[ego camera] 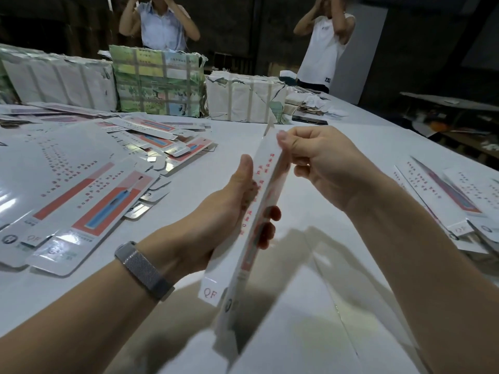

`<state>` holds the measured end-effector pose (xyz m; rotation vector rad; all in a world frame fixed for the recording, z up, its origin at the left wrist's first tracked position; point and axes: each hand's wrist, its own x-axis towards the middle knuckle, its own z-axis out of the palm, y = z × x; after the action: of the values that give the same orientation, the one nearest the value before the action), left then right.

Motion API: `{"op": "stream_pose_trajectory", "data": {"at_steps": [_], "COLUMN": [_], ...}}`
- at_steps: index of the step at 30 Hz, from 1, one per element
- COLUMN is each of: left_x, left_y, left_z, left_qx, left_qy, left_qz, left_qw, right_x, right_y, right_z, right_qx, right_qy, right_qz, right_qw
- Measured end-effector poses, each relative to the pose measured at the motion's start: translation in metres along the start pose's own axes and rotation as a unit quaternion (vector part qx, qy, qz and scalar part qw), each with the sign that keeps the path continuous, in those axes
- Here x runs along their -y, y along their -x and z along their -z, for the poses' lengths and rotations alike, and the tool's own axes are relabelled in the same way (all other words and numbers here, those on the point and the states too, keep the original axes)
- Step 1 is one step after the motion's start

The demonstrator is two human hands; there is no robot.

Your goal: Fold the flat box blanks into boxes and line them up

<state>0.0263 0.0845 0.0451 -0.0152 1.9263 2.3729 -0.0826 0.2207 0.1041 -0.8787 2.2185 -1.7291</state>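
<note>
You are holding one long box blank (252, 228) on edge between your hands, above the middle of the white tabletop (310, 306). Your left hand (232, 209) is gripping its middle, thumb lying on the left face and fingertips (272, 214) curling round the right face. Your right hand (321, 163) is pinching the far end, its thumb pressing on the upper edge. More flat blanks (89, 195) are lying in a loose spread to the left, and another stack (453, 201) is sitting at the right edge
</note>
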Motion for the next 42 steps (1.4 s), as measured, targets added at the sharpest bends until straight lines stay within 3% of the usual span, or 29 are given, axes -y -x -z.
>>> {"op": "stream_pose_trajectory", "data": {"at_steps": [7, 11, 14, 18, 20, 22, 25, 32, 42], "left_x": [0.000, -0.003, -0.006, -0.003, -0.002, -0.001, 0.005, 0.003, 0.005], "left_y": [-0.003, -0.003, -0.003, -0.004, -0.006, -0.009, -0.009, -0.010, -0.013], "left_z": [0.001, 0.008, 0.009, 0.008, 0.009, 0.010, 0.008, 0.015, 0.018], "left_qx": [-0.089, -0.160, -0.134, -0.102, -0.110, -0.116, -0.105, -0.091, -0.092], "left_qy": [-0.148, -0.287, -0.365, -0.208, -0.084, -0.003, 0.000, -0.003, -0.069], "left_qz": [-0.115, -0.213, -0.252, -0.243, -0.229, -0.226, -0.224, -0.180, -0.191], "left_qw": [0.978, 0.920, 0.886, 0.942, 0.963, 0.967, 0.969, 0.979, 0.975], "right_x": [-0.008, -0.007, -0.007, -0.013, -0.019, -0.024, -0.032, -0.037, -0.033], "right_y": [0.000, 0.003, 0.005, 0.009, 0.007, 0.005, 0.004, 0.006, 0.012], "right_z": [-0.023, -0.027, -0.031, -0.040, -0.045, -0.051, -0.058, -0.061, -0.065], "right_qx": [-0.085, -0.128, -0.148, -0.192, -0.207, -0.168, -0.106, -0.084, -0.062], "right_qy": [0.018, 0.043, 0.044, 0.001, -0.005, -0.019, -0.047, -0.142, -0.199], "right_qz": [0.083, 0.113, 0.135, 0.194, 0.170, 0.124, 0.085, 0.059, 0.075], "right_qw": [0.993, 0.984, 0.979, 0.962, 0.963, 0.978, 0.990, 0.985, 0.975]}}
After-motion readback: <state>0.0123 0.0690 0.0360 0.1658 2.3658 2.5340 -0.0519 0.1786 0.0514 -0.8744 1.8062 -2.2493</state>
